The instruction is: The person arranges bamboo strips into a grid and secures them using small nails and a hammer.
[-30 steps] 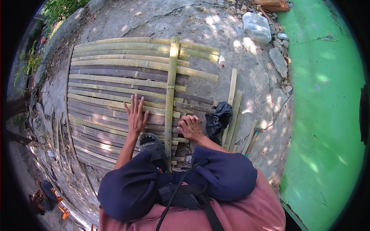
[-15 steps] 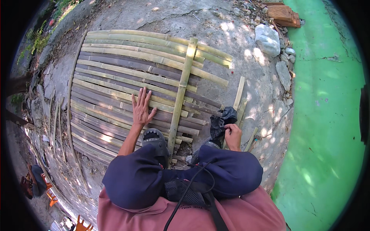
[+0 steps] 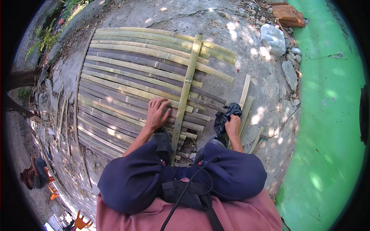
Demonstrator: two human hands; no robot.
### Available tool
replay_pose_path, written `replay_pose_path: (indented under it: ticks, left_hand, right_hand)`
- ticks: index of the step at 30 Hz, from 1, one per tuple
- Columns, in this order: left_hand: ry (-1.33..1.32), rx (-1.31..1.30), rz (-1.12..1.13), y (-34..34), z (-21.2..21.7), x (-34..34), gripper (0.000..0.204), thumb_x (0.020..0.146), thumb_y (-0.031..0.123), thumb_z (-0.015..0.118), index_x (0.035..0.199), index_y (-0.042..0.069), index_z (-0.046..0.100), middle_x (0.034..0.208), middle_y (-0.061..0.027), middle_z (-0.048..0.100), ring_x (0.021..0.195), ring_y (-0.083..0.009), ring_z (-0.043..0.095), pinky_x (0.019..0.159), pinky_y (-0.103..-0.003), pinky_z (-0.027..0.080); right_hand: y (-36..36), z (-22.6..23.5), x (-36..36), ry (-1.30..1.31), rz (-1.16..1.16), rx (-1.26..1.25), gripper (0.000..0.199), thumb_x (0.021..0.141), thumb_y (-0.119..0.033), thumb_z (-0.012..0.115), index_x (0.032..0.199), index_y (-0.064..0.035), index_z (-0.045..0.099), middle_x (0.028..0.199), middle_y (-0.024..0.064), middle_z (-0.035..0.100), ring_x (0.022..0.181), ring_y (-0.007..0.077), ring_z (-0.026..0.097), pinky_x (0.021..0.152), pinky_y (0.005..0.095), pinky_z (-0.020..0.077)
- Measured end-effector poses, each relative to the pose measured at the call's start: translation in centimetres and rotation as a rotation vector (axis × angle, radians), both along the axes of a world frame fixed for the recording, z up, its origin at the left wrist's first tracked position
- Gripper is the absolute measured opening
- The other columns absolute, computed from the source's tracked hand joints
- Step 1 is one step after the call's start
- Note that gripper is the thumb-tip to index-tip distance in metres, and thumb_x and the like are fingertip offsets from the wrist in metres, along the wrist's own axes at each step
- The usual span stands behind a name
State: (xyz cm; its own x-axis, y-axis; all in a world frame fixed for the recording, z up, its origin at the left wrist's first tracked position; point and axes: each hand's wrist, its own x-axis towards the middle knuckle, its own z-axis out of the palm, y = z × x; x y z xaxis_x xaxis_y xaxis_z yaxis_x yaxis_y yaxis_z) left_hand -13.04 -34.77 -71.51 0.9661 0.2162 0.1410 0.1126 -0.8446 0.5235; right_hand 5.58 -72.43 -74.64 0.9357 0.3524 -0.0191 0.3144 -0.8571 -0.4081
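Observation:
A panel of split bamboo slats (image 3: 131,61), some green-yellow and some dark brown, lies on the ground before me. One bamboo crosspiece (image 3: 187,82) runs over the slats near their right ends. My left hand (image 3: 156,115) rests on the slats just left of that crosspiece, its fingers a little bent and apart, holding nothing. Beside the slat ends, my right hand (image 3: 232,126) grips a crumpled black plastic bag (image 3: 221,119). What is inside the bag, if anything, does not show.
Loose bamboo strips (image 3: 245,92) lie right of the bag. A thin pole (image 3: 77,107) borders the panel's left ends. Rocks (image 3: 273,39) line a green-painted surface (image 3: 327,154) at right. A person (image 3: 36,173) and orange plastic chairs (image 3: 82,221) are at lower left.
My left hand has shifted right across the slats, its fingers going from spread flat to bent. My right hand has moved up onto the black plastic bag. The whole view has shifted slightly.

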Motion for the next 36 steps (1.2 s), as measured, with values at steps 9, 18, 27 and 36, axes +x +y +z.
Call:
replay_pose_path:
  ticks: [9, 18, 27, 36]
  left_hand:
    - [0.006, -0.128, -0.023, -3.0, 0.0, -1.6, 0.034, 0.091, 0.025, 0.079, 0.122, 0.014, 0.071, 0.113, -0.0071, 0.069, 0.115, -0.0304, 0.061, 0.107, -0.046, 0.042]
    - [-0.005, -0.191, 0.021, -3.1, -0.4, -1.2, 0.029, 0.089, 0.024, 0.081, 0.115, 0.014, 0.073, 0.111, -0.0058, 0.071, 0.114, -0.0295, 0.061, 0.106, -0.046, 0.041]
    - [-0.014, -0.209, 0.001, -2.8, -0.2, -1.2, 0.023, 0.091, 0.021, 0.080, 0.110, 0.012, 0.072, 0.108, -0.0051, 0.070, 0.112, -0.0296, 0.062, 0.103, -0.046, 0.042]
    - [-0.051, -0.296, 0.019, -2.5, 0.1, -1.6, 0.025, 0.088, 0.018, 0.081, 0.111, 0.011, 0.073, 0.105, -0.0049, 0.071, 0.108, -0.0289, 0.064, 0.103, -0.044, 0.042]
  right_hand:
    - [0.8, -0.9, 0.9, 0.035, -0.075, 0.025, 0.010, 0.078, -0.002, 0.072, 0.086, 0.0039, 0.074, 0.081, 0.0285, 0.070, 0.079, 0.0499, 0.068, 0.074, 0.0562, 0.0536]
    - [-0.7, 0.9, -1.2, 0.356, -0.357, 0.658, 0.010, 0.100, -0.009, 0.075, 0.103, 0.0004, 0.074, 0.092, 0.0082, 0.078, 0.082, 0.0133, 0.076, 0.070, 0.0287, 0.0612]
    - [-2.2, 1.5, -1.5, 0.452, -0.486, 0.785, 0.015, 0.103, -0.014, 0.075, 0.111, -0.0018, 0.074, 0.109, 0.0102, 0.080, 0.096, 0.0154, 0.077, 0.075, 0.0279, 0.0632]
    - [-2.0, 5.8, -2.4, 0.821, -0.529, 1.150, 0.021, 0.104, -0.018, 0.075, 0.120, -0.0044, 0.073, 0.105, 0.0076, 0.080, 0.096, 0.0167, 0.077, 0.077, 0.0263, 0.0609]
